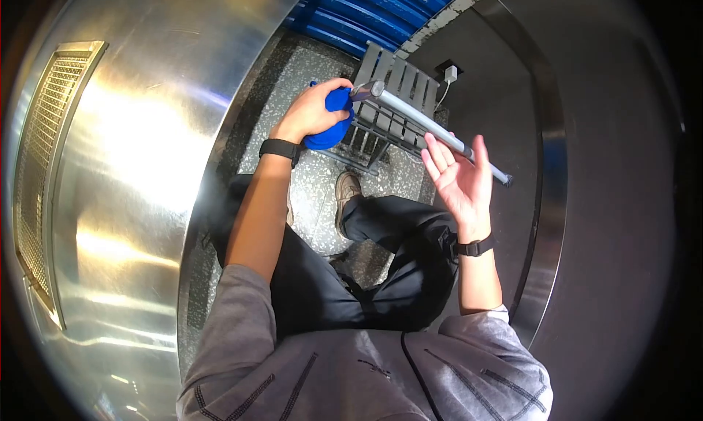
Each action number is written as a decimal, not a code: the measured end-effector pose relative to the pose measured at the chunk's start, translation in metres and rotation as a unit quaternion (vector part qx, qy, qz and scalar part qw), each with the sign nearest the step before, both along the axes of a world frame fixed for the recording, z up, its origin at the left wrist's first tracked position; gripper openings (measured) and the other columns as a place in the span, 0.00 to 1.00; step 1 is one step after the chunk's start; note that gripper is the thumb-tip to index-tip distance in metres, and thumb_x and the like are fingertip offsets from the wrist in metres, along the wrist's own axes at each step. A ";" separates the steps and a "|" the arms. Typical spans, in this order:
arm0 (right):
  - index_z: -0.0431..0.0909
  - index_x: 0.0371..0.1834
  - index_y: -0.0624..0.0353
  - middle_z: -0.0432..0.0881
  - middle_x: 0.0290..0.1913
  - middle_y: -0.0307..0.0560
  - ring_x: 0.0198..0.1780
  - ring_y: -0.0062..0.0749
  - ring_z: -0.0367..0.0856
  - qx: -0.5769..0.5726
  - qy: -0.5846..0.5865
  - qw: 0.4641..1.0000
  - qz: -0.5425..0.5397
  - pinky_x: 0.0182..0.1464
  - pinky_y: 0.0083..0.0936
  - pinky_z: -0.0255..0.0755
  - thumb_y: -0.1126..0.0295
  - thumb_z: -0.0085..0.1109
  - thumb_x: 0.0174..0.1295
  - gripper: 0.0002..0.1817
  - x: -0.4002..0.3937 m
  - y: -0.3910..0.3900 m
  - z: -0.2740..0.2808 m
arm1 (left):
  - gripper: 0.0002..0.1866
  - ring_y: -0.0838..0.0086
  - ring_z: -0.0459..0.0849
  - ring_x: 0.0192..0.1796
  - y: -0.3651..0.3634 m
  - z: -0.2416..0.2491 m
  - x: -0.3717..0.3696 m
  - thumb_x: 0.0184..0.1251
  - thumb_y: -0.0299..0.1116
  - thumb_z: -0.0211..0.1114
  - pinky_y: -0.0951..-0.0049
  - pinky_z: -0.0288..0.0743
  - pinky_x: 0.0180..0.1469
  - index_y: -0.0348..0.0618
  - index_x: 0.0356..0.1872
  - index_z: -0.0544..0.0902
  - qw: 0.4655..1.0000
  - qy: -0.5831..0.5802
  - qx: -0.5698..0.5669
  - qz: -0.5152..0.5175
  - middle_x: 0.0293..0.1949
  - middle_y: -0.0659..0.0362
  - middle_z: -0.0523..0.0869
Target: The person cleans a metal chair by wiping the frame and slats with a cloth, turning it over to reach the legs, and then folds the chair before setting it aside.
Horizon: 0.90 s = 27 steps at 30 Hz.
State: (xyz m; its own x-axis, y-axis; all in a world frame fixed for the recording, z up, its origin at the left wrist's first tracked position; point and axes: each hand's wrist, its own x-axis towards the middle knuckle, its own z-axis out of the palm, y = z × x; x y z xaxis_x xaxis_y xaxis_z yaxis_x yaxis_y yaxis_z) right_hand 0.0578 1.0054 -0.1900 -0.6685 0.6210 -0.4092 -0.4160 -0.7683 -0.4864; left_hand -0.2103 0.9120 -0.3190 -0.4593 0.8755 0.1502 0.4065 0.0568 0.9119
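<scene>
A blue cloth (329, 131) is bunched in my left hand (315, 113), whose fingers wrap round it beside the upper end of a grey metal tube (421, 117). The tube slants down to the right and has a dark end cap. My right hand (461, 179) lies palm up under the lower part of the tube, its fingers apart and not wrapped round it. Whether the palm or fingers touch the tube is hard to tell. Behind the tube is a grey slatted stool (399, 80) on the floor.
A shiny metal panel with a perforated grille (55, 157) curves along the left. Blue corrugated metal (366, 10) stands at the top. A white plug (450, 72) with a cable sits in the dark wall (505, 113) on the right. My shoe (348, 194) rests on the speckled floor (315, 172).
</scene>
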 end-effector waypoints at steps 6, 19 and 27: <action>0.71 0.42 0.55 0.78 0.30 0.43 0.20 0.19 0.62 0.191 -0.200 0.960 -0.045 0.29 0.21 0.66 0.56 0.51 0.73 0.13 0.040 0.038 -0.014 | 0.22 0.64 0.84 0.54 -0.004 0.007 0.002 0.50 0.32 0.73 0.65 0.75 0.58 0.48 0.50 0.84 0.979 -0.058 -0.029 -0.193 0.48 0.52 0.87; 0.72 0.52 0.53 0.82 0.39 0.42 0.37 0.30 0.78 0.286 -0.471 0.831 0.073 0.35 0.32 0.75 0.41 0.58 0.66 0.27 0.160 0.157 0.035 | 0.31 0.53 0.83 0.56 -0.013 -0.008 0.006 0.48 0.35 0.71 0.60 0.76 0.59 0.48 0.60 0.80 0.965 0.097 -0.237 -0.060 0.52 0.45 0.85; 0.55 0.72 0.68 0.81 0.50 0.60 0.49 0.34 0.82 0.303 -0.448 0.839 0.054 0.41 0.27 0.81 0.70 0.61 0.63 0.36 0.182 0.067 0.022 | 0.37 0.52 0.81 0.59 0.006 -0.024 0.015 0.47 0.38 0.74 0.60 0.74 0.63 0.45 0.63 0.77 0.942 0.098 -0.314 -0.064 0.56 0.43 0.83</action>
State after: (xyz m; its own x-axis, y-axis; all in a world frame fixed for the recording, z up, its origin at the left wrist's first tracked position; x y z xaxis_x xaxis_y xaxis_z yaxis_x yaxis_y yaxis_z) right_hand 0.2400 1.0721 -0.1685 -0.3273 0.8524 -0.4078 0.3809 -0.2759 -0.8825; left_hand -0.1956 0.9182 -0.3432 -0.3617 0.8660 -0.3454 0.6038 0.4998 0.6210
